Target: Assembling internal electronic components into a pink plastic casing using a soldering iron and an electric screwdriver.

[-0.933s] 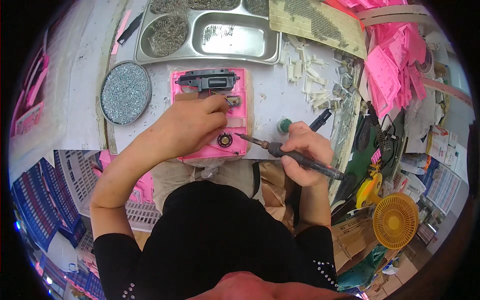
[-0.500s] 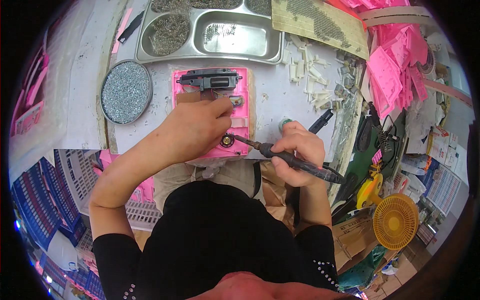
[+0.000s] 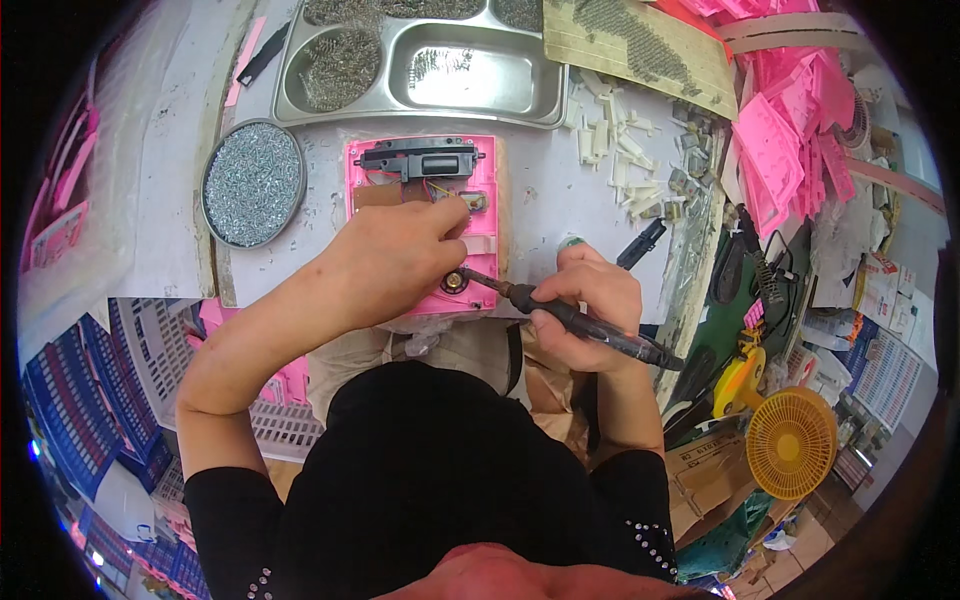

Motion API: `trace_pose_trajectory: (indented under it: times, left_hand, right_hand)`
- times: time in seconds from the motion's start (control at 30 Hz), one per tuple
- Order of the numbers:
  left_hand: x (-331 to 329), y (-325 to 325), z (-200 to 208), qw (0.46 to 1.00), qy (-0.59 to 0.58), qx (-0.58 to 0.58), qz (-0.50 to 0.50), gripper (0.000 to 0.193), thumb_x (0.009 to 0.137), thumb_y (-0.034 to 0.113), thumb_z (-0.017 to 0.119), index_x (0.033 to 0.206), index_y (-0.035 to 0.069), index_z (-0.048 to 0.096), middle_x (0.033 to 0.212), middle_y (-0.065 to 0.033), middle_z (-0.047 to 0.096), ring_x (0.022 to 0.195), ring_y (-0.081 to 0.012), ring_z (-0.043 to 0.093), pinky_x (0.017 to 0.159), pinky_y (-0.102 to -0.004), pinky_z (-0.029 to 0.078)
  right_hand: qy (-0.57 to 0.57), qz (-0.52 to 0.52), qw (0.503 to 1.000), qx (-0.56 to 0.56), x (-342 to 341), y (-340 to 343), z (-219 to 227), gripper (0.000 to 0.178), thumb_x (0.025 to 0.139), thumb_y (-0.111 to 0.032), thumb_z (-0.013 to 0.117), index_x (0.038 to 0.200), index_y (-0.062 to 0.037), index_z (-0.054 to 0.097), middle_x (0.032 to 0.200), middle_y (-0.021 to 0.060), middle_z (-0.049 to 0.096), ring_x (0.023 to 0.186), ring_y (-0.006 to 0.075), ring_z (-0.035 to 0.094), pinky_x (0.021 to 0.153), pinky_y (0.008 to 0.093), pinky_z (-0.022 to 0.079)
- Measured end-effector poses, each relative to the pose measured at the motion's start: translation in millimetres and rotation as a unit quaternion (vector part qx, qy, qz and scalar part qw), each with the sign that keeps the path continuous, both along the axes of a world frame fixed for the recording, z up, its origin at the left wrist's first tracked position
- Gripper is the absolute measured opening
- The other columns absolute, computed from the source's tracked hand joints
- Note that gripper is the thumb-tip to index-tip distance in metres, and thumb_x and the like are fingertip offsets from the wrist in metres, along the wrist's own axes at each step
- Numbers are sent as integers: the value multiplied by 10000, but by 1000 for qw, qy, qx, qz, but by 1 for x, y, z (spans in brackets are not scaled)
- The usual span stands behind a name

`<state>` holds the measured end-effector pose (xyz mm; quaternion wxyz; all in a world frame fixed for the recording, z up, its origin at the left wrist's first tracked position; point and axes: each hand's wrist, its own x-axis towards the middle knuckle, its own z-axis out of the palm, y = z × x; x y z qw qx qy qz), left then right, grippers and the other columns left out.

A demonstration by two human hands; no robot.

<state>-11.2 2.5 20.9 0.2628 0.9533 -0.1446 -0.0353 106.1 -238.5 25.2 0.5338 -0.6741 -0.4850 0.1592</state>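
Workbench scene from above, with both bare hands meeting over a pink plastic housing that lies flat on the white bench top, directly in front of the person. Left hand rests on the lower half of the housing, fingers curled downward and pinching at a small part beside the round metal component near the housing's lower edge; what exactly sits between the fingertips is hidden. Right hand is closed in a pen-like grip around a soldering iron, whose dark handle runs back to the lower right and whose tip points left, ending at or just beside the round component. A black module with coloured wires occupies the housing's upper end. Above the housing stands a compartmented steel tray, some wells holding small metal parts. To the left of the housing, apart from it, sits a round tin of screws. Small white plastic pieces lie scattered to the upper right, and a heap of further pink mouldings fills the bench's far right. A yellow fan stands at the lower right, below bench level.
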Motion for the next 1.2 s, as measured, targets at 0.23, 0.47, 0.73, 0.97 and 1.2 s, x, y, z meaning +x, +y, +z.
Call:
trace_pose_trajectory:
  times: [0.23,0.47,0.73,0.97,1.2]
  left_hand:
    - [0,-3,4,999,8,30,-11,150,770,136,737,883,59,675,1090,-81,593,910,-263,672,715,-392,575]
    - [0,-4,2,999,0,41,-11,139,773,127,727,875,55,666,1084,-86,592,904,-269,671,708,-396,572]
    - [0,-5,0,1000,0,25,0,114,795,117,717,881,61,668,1073,-75,597,929,-257,668,729,-395,575]
    - [-4,0,-1,1000,-23,-16,10,146,792,110,753,901,61,667,1111,-70,619,932,-284,666,739,-411,564]
    - [-16,5,-6,998,-61,-23,15,157,797,106,700,931,39,652,1075,-89,620,899,-277,665,718,-411,561]
  right_hand:
    - [6,-24,1000,-1,-7,-5,3,215,725,-124,779,874,-1,683,619,61,551,589,231,480,559,338,399]
    - [-39,-21,999,18,-7,-8,5,202,707,-75,763,871,5,676,661,70,584,597,238,495,571,343,412]
    - [-26,-44,998,31,-8,-19,13,205,671,-33,767,855,-3,682,647,69,586,549,247,498,592,343,435]
    - [-5,-125,991,50,-9,-62,17,185,714,-37,761,873,13,681,673,86,572,612,243,525,617,345,427]
    - [76,-390,905,152,-11,-194,20,192,870,-58,672,1035,22,611,926,141,657,884,254,642,878,380,510]
